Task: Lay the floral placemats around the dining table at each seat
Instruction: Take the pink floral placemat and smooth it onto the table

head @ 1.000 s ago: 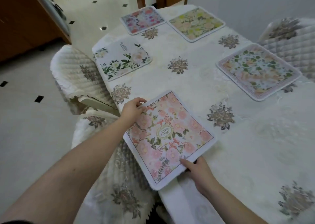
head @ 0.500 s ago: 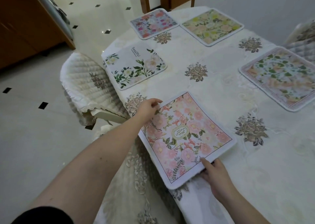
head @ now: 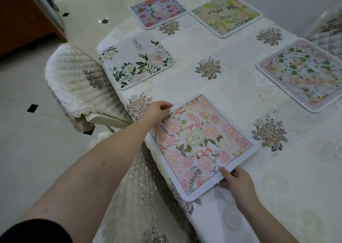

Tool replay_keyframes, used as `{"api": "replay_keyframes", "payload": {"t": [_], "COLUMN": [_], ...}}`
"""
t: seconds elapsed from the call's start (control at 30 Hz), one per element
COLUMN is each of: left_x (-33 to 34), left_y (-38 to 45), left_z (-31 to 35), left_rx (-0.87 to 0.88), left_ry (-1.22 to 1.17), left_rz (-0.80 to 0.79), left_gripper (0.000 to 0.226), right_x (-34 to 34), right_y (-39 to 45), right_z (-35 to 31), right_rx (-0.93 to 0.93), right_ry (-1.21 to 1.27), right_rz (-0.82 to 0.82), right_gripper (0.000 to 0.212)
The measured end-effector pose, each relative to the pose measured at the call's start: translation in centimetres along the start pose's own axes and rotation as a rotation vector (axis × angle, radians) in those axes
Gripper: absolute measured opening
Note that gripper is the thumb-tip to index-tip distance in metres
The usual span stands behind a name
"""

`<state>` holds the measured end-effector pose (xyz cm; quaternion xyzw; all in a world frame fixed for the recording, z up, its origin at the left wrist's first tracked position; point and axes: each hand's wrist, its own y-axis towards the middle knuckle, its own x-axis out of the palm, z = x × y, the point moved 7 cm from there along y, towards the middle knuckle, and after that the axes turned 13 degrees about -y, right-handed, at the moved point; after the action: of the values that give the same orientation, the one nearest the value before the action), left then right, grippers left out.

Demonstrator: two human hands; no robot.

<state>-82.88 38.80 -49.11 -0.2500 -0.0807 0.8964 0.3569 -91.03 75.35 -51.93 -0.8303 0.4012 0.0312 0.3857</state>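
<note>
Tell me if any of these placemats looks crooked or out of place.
The pink mat nearest the person sits askew, turned at an angle to the table edge, with its near-left corner hanging past the edge. Both hands, left and right, are on its edges. The other four lie flat on the table.

We list: cream tablecloth (head: 231,98) with grey-brown embroidered roses; pink-rose placemat (head: 199,144), green oval emblem; white placemat (head: 137,61), green leaves; blue-and-magenta floral placemat (head: 158,9); yellow-peach floral placemat (head: 226,14); peach-and-green leafy placemat (head: 303,73); cream quilted chair cover (head: 77,83).
</note>
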Motion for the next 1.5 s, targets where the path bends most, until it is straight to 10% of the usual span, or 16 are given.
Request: {"api": "replay_keyframes", "payload": {"t": [0.47,0.77,1.03,1.5], "left_x": [1.9,3.8,6.0,5.5], "left_y": [-0.6,-3.8,-4.0,-5.2], "left_z": [1.1,0.0,-1.3,-4.4], "left_rx": [0.121,0.296,0.287,0.132], "left_ry": [0.177,0.315,0.585,0.668], "left_rz": [0.061,0.299,0.250,0.248], "left_gripper": [0.031,0.040,0.065,0.062], "right_x": [-2.1,0.7,13.1,15.5], "right_y": [0.3,2.7,8.3,11.5], "right_z": [-0.6,-9.6,-17.1,-16.3], "right_rx": [-0.096,-0.555,-1.005,-1.097], "right_ry": [-0.790,-0.713,-1.083,-1.366], "right_rz": [0.127,0.131,-0.069,-0.008], "right_gripper": [0.060,0.021,0.061,0.059]}}
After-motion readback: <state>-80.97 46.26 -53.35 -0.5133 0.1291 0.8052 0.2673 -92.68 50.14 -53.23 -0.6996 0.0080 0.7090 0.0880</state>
